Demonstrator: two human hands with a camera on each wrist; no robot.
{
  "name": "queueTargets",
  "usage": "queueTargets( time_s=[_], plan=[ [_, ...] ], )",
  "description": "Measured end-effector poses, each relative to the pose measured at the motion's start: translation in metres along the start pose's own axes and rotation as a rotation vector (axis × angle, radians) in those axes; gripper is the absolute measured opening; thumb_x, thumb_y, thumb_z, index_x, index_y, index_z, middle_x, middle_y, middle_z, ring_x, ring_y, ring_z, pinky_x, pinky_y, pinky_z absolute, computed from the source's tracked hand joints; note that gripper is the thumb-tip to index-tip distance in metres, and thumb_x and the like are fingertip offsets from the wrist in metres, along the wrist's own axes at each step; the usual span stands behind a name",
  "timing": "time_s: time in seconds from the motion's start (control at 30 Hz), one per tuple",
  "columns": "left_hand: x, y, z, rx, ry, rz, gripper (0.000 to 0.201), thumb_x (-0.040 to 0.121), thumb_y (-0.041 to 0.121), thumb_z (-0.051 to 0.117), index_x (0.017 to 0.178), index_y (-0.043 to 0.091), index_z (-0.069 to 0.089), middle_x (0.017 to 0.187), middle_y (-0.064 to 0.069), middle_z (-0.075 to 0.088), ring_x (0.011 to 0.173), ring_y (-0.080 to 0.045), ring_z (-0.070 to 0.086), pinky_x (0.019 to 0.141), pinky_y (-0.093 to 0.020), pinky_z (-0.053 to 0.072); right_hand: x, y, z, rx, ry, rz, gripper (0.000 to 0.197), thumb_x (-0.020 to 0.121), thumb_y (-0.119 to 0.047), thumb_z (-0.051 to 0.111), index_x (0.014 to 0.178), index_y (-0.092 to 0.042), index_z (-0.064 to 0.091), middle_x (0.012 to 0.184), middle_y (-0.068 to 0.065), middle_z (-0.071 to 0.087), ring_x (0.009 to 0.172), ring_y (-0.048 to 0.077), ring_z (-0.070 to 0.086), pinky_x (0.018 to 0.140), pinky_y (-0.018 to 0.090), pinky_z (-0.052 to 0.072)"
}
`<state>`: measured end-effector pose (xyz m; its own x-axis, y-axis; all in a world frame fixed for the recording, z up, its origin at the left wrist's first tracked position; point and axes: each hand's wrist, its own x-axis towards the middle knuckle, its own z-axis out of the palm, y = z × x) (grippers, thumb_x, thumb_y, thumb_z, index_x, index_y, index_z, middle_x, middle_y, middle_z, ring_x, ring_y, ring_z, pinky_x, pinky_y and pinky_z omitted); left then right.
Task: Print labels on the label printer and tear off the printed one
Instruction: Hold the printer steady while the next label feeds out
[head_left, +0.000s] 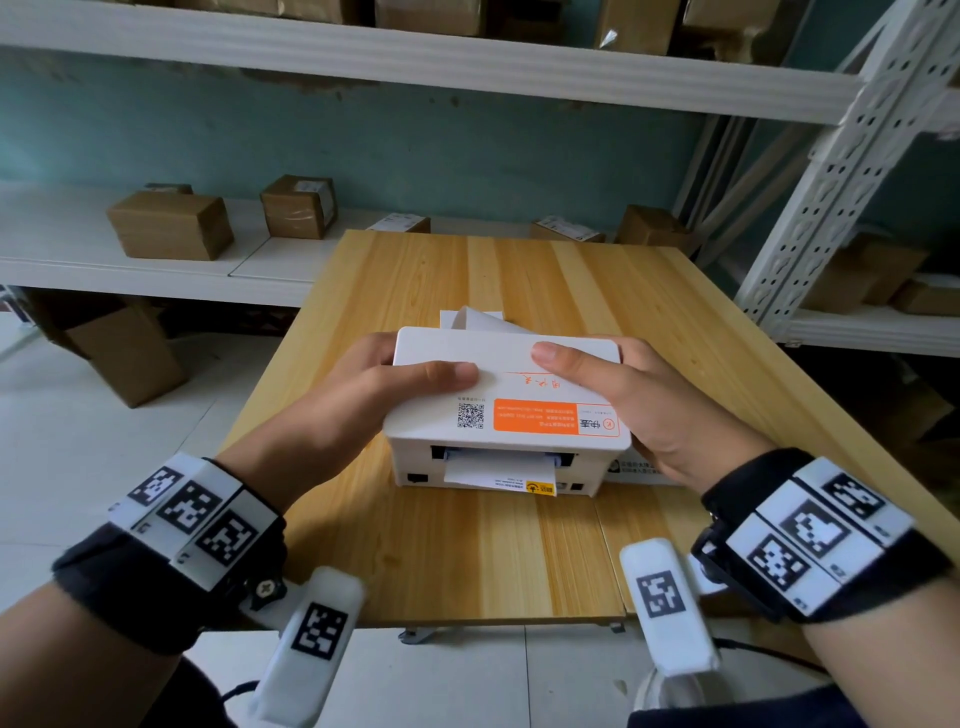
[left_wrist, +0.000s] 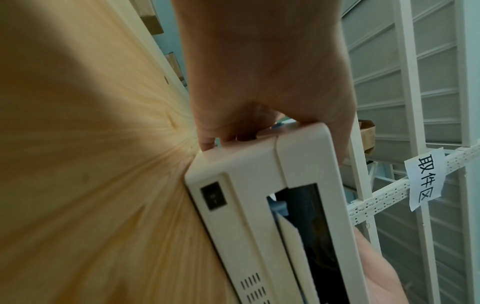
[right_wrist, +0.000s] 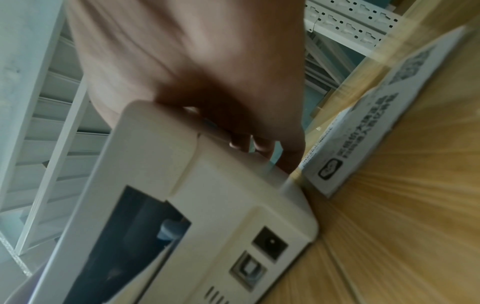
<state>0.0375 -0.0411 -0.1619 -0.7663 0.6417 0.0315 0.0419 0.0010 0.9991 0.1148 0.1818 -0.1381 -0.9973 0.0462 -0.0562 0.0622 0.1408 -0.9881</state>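
A white label printer (head_left: 504, 410) with an orange sticker on its lid stands in the middle of the wooden table (head_left: 467, 551). My left hand (head_left: 374, 395) grips its left side, thumb on the lid. My right hand (head_left: 644, 405) grips its right side, thumb also on the lid. White label paper (head_left: 498, 474) runs into the slot on the side facing me, and more paper (head_left: 478, 318) sticks out behind the printer. In the left wrist view the printer (left_wrist: 259, 201) shows its power switch (left_wrist: 213, 197). The right wrist view shows the printer (right_wrist: 207, 205) with its power and USB sockets.
A flat white box (right_wrist: 384, 123) with a printed code lies on the table right beside the printer. Cardboard parcels (head_left: 171, 224) sit on the white shelves behind and to the right. A perforated white rack post (head_left: 831, 176) stands at the table's right.
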Motion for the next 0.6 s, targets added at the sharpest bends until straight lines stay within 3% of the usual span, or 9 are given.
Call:
queueTargets(
  time_s=[0.3,0.6],
  plan=[
    [0.0000,0.0003,0.0007,-0.022,0.000,-0.005,0.032,0.084,0.024,0.068,0.107,0.003,0.074,0.105,-0.015,0.080,0.088,-0.026,0.077,0.072,-0.025,0.060,0.0006,0.0002,0.0006,0.000,0.008,-0.001,0.026,0.091,-0.032,0.068,0.102,-0.010,0.075,0.093,0.007,0.080,0.080,0.016,0.076,0.067,0.021,0.055],
    [0.0001,0.0004,0.0011,-0.017,0.001,0.002,0.033,0.084,0.024,0.067,0.109,0.004,0.074,0.107,-0.015,0.080,0.090,-0.026,0.077,0.075,-0.028,0.059,0.0005,-0.0006,0.0005,0.020,-0.004,0.012,0.024,0.091,-0.031,0.067,0.102,-0.011,0.075,0.093,0.006,0.080,0.081,0.017,0.076,0.067,0.021,0.054]
  ],
)
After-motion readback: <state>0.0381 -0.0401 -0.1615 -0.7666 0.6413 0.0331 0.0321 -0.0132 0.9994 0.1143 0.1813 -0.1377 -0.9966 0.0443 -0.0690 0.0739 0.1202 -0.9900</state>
